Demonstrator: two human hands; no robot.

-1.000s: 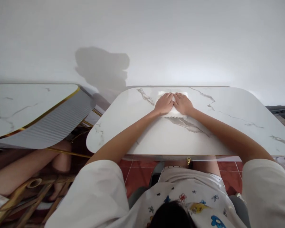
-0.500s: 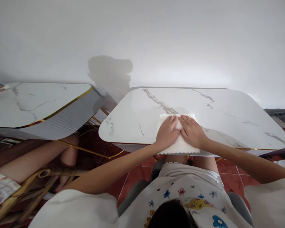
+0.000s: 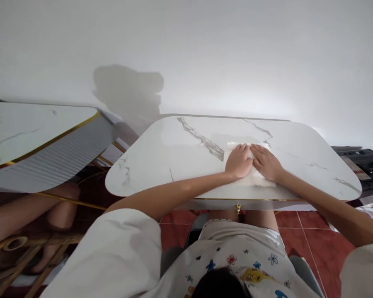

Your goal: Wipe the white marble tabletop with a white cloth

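A white cloth lies flat on the white marble-patterned table, right of the middle. My left hand and my right hand lie side by side on top of it, fingers stretched out flat and pointing away from me, pressing it onto the tabletop. The hands cover most of the cloth; only its far corner and near edge show.
A second marble-topped table with a gold rim stands at the left, and another person's legs show below it. A white wall rises behind both tables. Dark equipment sits at the far right. Red floor tiles lie below.
Both hands, with the cloth under them, came back from the far side to the near edge, then went forward and to the right to the table's middle.
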